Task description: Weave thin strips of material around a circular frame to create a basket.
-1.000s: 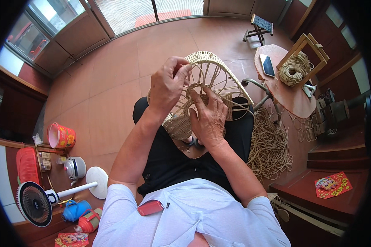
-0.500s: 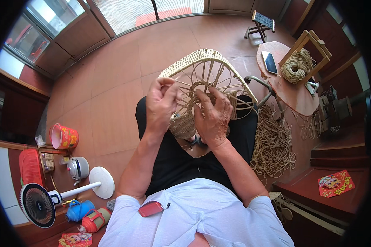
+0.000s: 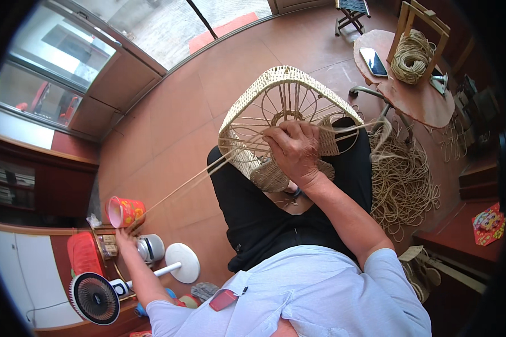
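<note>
A partly woven cord basket rests across my thighs, its radiating frame exposed. My right hand is closed on the strands at its centre, fingers bent over the weave and hiding part of it. My left hand, blurred, is stretched far out to the lower left, gripping a long pale cord that runs taut back to the basket. Beside my right leg lies a tangled heap of cord on the floor.
At right, a wooden slab table holds a phone, coiled cord and wooden frame; a folding stool stands behind. At left are a patterned bucket, kettle and fan. A glass door is beyond.
My left hand has moved from the basket far out leftward and down, drawing cord taut. My right hand remains at the basket's centre. The view has tilted.
</note>
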`<state>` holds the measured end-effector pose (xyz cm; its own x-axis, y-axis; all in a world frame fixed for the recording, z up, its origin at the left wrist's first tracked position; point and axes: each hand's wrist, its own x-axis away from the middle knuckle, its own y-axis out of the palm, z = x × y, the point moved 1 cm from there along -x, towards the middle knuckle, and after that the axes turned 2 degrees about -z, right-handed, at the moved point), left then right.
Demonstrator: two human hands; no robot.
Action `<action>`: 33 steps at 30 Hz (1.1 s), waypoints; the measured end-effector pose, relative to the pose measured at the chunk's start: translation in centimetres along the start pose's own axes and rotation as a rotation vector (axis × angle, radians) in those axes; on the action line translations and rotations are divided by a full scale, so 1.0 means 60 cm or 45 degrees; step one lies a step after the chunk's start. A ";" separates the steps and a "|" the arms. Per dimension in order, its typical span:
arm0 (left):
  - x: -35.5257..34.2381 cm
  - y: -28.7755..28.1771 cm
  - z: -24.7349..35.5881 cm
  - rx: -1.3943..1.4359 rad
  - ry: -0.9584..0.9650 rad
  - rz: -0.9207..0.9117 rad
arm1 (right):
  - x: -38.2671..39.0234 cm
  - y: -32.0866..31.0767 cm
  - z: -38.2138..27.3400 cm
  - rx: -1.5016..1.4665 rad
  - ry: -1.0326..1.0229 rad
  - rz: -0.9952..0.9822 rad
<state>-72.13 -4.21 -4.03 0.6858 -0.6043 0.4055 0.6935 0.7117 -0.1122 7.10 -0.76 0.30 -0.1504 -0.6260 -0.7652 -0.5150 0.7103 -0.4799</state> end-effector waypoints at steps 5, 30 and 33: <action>0.005 0.070 -0.104 -1.961 0.296 0.180 | 0.008 0.000 0.014 0.076 0.032 0.022; 0.138 0.214 -0.050 -1.549 0.690 0.639 | -0.022 -0.002 0.007 -0.068 0.284 -0.003; 0.200 0.254 -0.072 -1.454 1.252 0.172 | -0.019 0.005 0.010 -0.033 0.218 0.066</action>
<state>-52.40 -2.17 -4.77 0.3064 -0.8800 -0.3631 0.0920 0.4070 -0.9088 7.59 0.38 0.77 -0.3180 -0.6360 -0.7032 -0.5240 0.7360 -0.4287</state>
